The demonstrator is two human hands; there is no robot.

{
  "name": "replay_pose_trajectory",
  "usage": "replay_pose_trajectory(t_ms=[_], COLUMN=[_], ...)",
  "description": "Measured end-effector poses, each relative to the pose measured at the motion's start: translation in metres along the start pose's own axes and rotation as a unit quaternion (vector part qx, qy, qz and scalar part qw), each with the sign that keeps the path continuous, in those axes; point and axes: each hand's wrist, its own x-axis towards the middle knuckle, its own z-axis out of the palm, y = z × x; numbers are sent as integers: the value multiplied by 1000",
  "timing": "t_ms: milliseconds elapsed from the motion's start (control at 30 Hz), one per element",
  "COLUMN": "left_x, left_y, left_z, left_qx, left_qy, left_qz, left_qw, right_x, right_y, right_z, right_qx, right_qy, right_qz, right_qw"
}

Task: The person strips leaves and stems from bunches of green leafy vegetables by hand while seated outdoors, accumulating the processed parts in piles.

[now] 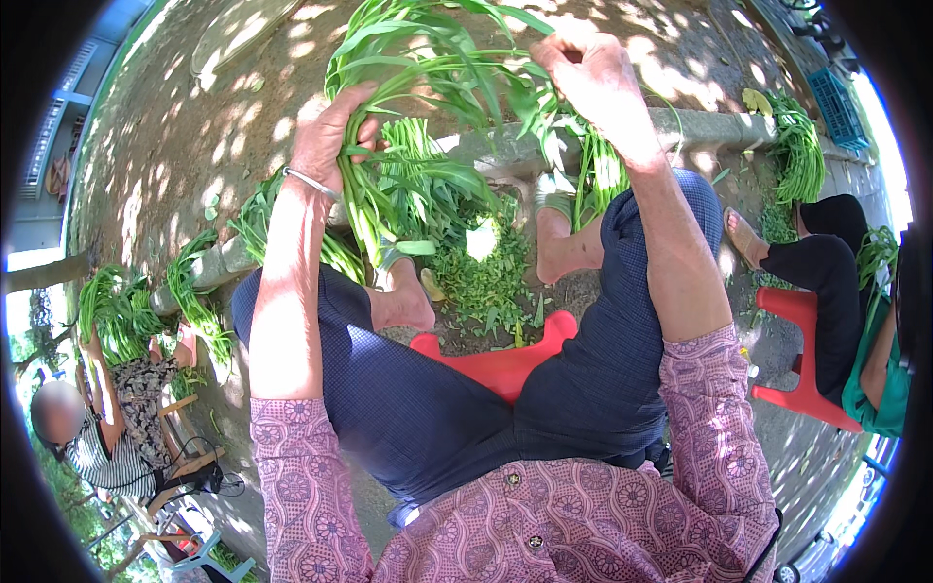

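Note:
My left hand (328, 141), with a bangle at its wrist, is closed around a bunch of long-stemmed leafy greens (362, 202) that look like water spinach. The leaves arch up and over to the right, above the curb. At their far end my right hand (601, 95) is closed in a pinch on leafy tips; exactly what lies between its fingers is partly hidden. Below the hands, another bundle of greens (413, 146) leans on the curb, and cut stems (601, 175) rest near my right foot. Loose leaves (481, 282) are heaped on the ground between my feet.
A low stone curb (695, 129) runs across in front of me. Under me is a red plastic stool (501, 369). Co-workers sit on both sides, beside more bunches of greens (799, 151) (117, 311). A blue crate (838, 109) stands at the far right.

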Motion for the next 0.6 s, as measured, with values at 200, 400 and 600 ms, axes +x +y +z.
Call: replay_pose_trajectory(t_ms=[200,400,600], left_x=[-5,-8,-9], left_y=[2,3,3], left_z=[8,8,12], left_qx=[48,108,132], left_qy=[-16,-42,-32], left_qz=[-12,-10,-23], left_qw=[999,993,990], right_x=[3,-7,-11], right_y=[10,-5,-17], right_z=[11,9,9], right_qx=[75,149,180], right_qy=[-3,-179,-243], right_qz=[-48,28,87], right_qw=[996,972,949])
